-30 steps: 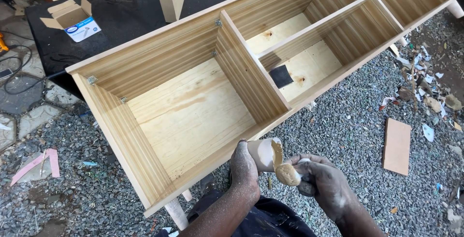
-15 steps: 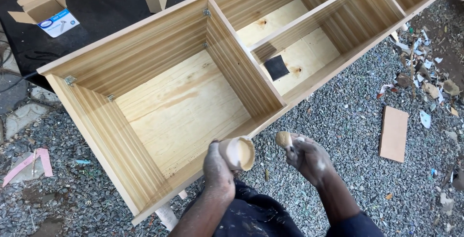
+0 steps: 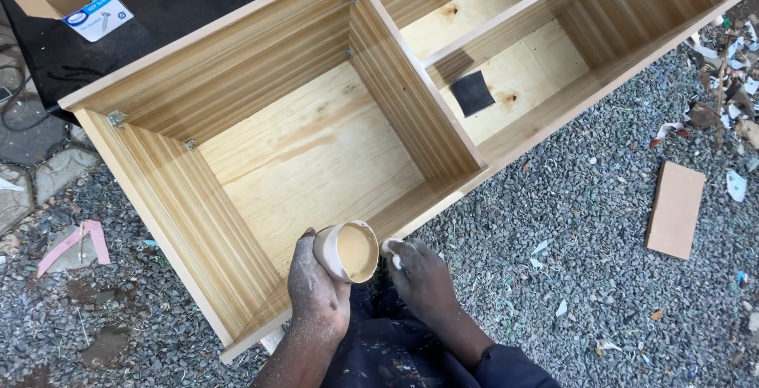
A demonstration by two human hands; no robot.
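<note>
Now the left hand (image 3: 318, 293) wraps around a small cup (image 3: 348, 251) of tan paste, tilted, just beside the right hand (image 3: 423, 277), whose fingers (image 3: 393, 247) pinch a pale dab against the cabinet (image 3: 237, 79) edge; light, probably slippery, best gripped round its wall

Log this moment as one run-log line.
left hand: holds small tan cup of paste | right hand: on front edge of wooden cabinet
</note>
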